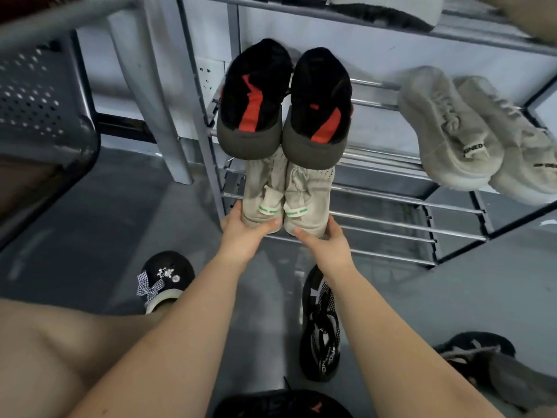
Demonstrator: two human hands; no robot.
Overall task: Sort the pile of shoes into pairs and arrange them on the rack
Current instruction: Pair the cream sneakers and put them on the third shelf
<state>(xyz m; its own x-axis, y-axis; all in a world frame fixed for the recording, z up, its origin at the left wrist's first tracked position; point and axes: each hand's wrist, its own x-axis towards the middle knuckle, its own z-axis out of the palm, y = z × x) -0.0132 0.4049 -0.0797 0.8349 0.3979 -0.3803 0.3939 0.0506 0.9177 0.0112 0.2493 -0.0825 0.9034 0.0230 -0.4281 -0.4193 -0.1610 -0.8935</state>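
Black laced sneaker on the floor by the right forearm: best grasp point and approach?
Judging by its pose, take the black laced sneaker at the near end, around the collar, coming from above. It lies lengthwise, pointing toward the rack, laced top facing up, with bare floor on both sides. The right hand is nearest but now holds the beige sneakers with the left hand.

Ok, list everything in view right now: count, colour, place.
black and red shoes: two, on the middle shelf, left
beige shoes with green tabs: two, lower shelf, held at the heels
pale grey shoes: two, middle shelf, right
black shoes: about three, loose on the floor
shoe rack: one, silver metal
perforated chair: one, dark, left
worn black slipper: one, bow-trimmed, on the foot
left hand: on the left beige heel
right hand: on the right beige heel
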